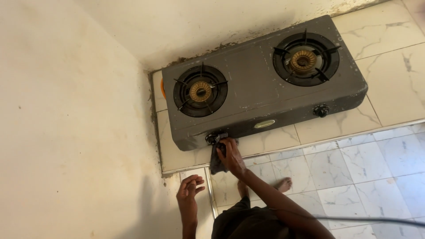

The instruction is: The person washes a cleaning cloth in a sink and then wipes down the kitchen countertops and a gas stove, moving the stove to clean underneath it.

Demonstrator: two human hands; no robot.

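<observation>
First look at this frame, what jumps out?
A dark grey two-burner gas stove sits on the tiled counter in the wall corner. The right hand presses a dark cloth at the stove's left knob. The left hand hangs open below, empty.

Colours I saw at the stove

The stove (261,84) was dark grey with brass-coloured burners; my cloth (216,160) was dark grey, the table (389,75) cream, grey-veined.
</observation>
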